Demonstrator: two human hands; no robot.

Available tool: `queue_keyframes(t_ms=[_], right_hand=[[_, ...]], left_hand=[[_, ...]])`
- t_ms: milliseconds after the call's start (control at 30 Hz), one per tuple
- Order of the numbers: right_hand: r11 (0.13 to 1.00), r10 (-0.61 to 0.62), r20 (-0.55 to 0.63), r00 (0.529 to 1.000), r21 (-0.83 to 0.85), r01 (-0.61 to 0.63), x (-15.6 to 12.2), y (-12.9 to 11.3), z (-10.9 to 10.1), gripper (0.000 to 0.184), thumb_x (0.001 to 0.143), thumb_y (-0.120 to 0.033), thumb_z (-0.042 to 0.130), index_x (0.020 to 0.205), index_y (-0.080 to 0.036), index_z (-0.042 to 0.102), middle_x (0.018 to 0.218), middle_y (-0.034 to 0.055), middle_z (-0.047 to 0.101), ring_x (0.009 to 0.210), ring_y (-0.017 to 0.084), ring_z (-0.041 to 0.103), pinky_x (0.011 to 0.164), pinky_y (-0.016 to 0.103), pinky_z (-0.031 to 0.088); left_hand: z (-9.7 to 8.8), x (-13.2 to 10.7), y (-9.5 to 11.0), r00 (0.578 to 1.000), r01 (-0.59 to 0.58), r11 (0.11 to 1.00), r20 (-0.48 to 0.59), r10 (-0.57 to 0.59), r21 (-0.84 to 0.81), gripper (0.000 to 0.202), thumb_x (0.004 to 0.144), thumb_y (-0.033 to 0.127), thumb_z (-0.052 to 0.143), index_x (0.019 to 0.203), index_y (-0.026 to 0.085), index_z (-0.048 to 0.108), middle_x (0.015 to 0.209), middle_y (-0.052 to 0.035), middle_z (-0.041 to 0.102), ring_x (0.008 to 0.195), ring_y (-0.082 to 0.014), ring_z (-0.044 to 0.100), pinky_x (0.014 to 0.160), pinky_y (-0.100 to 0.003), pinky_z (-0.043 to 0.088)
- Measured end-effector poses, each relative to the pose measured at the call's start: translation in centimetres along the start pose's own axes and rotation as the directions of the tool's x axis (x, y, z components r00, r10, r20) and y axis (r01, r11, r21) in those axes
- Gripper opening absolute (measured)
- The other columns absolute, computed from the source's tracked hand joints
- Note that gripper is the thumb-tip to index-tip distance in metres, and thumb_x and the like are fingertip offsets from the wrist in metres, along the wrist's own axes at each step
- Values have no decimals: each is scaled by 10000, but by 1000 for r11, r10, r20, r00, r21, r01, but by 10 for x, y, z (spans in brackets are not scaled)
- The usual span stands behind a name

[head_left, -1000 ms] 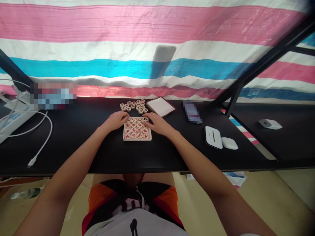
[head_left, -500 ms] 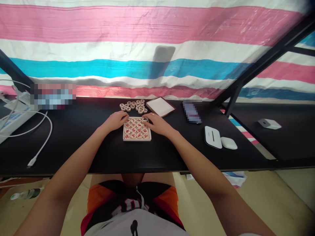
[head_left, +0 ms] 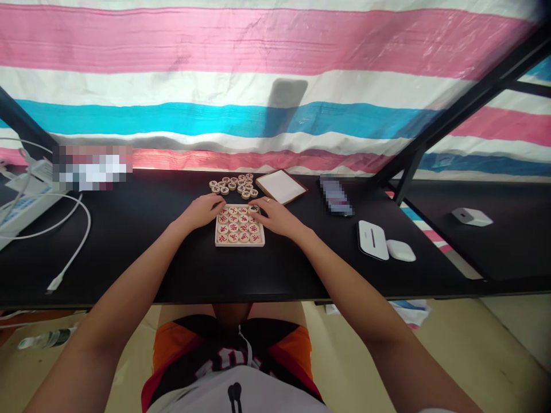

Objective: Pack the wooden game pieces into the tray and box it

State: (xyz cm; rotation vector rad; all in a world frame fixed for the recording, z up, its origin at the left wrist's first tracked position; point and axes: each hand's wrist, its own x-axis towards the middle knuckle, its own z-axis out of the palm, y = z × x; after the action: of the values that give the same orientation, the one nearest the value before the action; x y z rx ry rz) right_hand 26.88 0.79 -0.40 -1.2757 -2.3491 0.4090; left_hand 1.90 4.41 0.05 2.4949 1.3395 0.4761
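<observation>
Slippage looks the likeliest risk: left hand [head_left: 201, 211] and right hand [head_left: 275, 217], each grip loosely curled at the wooden tray's [head_left: 240, 244] far corners and holding nothing I can make out, might jolt the packed xiangqi pieces [head_left: 239, 228] onto the tabletop [head_left: 150, 252].

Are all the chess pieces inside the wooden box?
No, a loose group of chess pieces lies on the table behind the wooden box.

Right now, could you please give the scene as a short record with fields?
Surface: black table
Left hand: at the far left corner of the wooden tray
Right hand: fingers on the tray's far right corner
Tray contents: round pieces in rows, mostly red-marked
Behind tray: loose pieces, a flat lid
Far left: white cable
</observation>
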Motion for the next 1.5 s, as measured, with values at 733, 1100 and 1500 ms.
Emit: queue_keyframes(t_ms=[733, 1100, 1500], right_hand=[[1000, -6, -7, 1000, 10, 6, -1, 1, 0, 326, 918, -330, 486, 1185, -170, 582, 1117, 113, 607, 1006, 225, 588, 930, 366, 447], [1000, -9, -13, 1000, 7, 9, -1, 0, 0, 327, 918, -339, 485, 1186, -181, 583, 1105, 110, 610, 986, 228, 592, 917, 372, 453], [1000, -5, -10, 1000, 10, 5, 0, 0, 0, 329, 918, -338, 487, 1182, -170, 588, 1114, 116, 609, 992, 232, 593, 920, 373, 453]], left_hand=[[6, 2, -15, 981, 160, 959, -142, -129, 236, 396, 895, 274, 418, 1242, 173, 578, 1052, -129, 580, 1021, -288, 524, 900, -407, 427], [2, 0, -13, 977, 165, 961, -168, -130, 220, 194, 874, 284, 497, 1011, 206, 609, 1046, -80, 631, 996, -260, 540, 836, -353, 447], [-5, -1, -6, 960, 159, 981, -250, -127, 112, 234, 876, 367, 512, 1008, 197, 604, 955, -66, 660, 900, -235, 588, 761, -323, 441]])
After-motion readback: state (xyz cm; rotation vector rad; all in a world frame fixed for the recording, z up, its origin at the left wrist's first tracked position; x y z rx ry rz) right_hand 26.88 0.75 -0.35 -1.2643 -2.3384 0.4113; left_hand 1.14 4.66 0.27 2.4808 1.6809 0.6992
